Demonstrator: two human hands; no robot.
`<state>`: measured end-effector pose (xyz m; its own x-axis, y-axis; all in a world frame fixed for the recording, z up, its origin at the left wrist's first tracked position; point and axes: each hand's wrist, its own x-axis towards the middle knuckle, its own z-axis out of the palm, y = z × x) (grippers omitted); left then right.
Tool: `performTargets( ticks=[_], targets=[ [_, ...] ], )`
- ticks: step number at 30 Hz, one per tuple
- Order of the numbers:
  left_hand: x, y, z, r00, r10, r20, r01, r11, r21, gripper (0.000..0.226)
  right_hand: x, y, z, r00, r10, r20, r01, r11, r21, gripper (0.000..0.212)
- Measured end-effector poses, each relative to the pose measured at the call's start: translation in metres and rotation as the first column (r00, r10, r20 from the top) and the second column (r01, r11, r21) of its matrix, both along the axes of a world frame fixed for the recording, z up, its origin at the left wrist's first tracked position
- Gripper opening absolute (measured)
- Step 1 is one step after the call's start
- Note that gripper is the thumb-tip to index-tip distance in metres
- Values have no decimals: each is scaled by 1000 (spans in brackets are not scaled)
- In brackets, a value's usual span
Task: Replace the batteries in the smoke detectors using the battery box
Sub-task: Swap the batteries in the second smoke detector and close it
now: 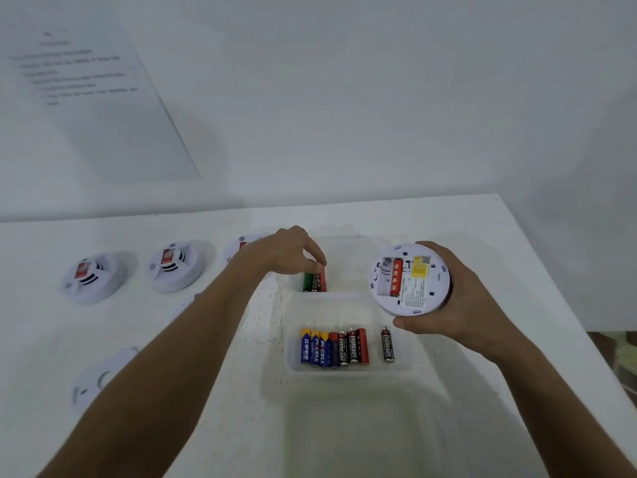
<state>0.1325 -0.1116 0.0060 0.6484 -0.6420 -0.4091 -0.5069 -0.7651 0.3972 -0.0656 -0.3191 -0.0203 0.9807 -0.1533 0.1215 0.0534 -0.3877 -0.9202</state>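
We hold an opened smoke detector (410,279) back-up in our right hand (444,298), fingers curled round its rim, above the table's (482,229) right edge; one red cell (397,277) sits in its bay with the slot beside it bare. Our left hand (289,251) reaches into the far compartment of the clear battery box (275,339), thumb and fingertip pinching the red battery (323,279) that lies against a green one (307,281).

To do this well, we judge the pinch should take only the red cell, lifting it straight up so the green neighbour stays put. The near compartment holds a row of batteries (334,346) and a lone one (387,343). Three more detectors (91,276) line the far-left side, a loose cover (100,377) lies near the left edge. Open room lies between box and detectors; the right edge is close.
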Motion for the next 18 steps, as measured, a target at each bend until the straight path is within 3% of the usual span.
performTargets(
  ticks=[7,12,15,18],
  targets=[
    [2,-10,-15,996,4,84,-12,995,95,23,7,-2,-4,1000,23,-2,-23,1000,-1,91],
    [-5,-8,-9,988,71,137,-75,997,21,29,11,0,-2,999,35,15,-35,999,2,90],
    [-27,-7,7,961,141,239,-104,981,-163,23,11,-2,-2,998,51,27,-51,999,-16,94],
    [-62,-10,31,994,45,104,5,901,-435,19,12,-2,0,996,81,44,-81,997,-4,96]
  ],
)
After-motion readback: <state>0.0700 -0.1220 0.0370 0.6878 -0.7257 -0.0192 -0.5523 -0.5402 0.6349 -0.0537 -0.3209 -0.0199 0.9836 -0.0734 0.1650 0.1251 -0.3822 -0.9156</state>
